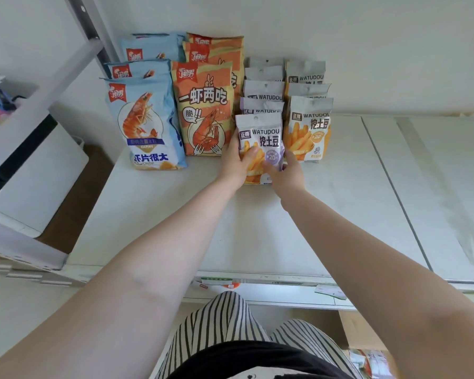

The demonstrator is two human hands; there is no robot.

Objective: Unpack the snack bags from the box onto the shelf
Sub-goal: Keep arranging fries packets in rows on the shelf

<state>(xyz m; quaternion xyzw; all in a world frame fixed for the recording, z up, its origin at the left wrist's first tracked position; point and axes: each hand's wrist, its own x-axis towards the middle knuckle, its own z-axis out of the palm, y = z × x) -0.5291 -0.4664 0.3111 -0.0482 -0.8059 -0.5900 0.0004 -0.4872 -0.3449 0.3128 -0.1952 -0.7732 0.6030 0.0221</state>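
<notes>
A small white and purple fries snack bag (259, 134) stands upright on the white shelf (340, 203), at the front of a row of like bags. My left hand (237, 164) grips its left side, thumb across the front. My right hand (286, 173) grips its lower right corner. Beside it stands a second row of orange fries bags (307, 129). Left of those stand rows of orange shrimp bags (203, 108) and blue shrimp bags (145, 121). The cardboard box (364, 337) sits low at the bottom right, with a bag showing inside.
A grey shelf upright (93, 31) rises at the left, with a white bin (39, 181) below it. The shelf's right half is bare white panels. Paper labels lie along the shelf's front edge (257, 283).
</notes>
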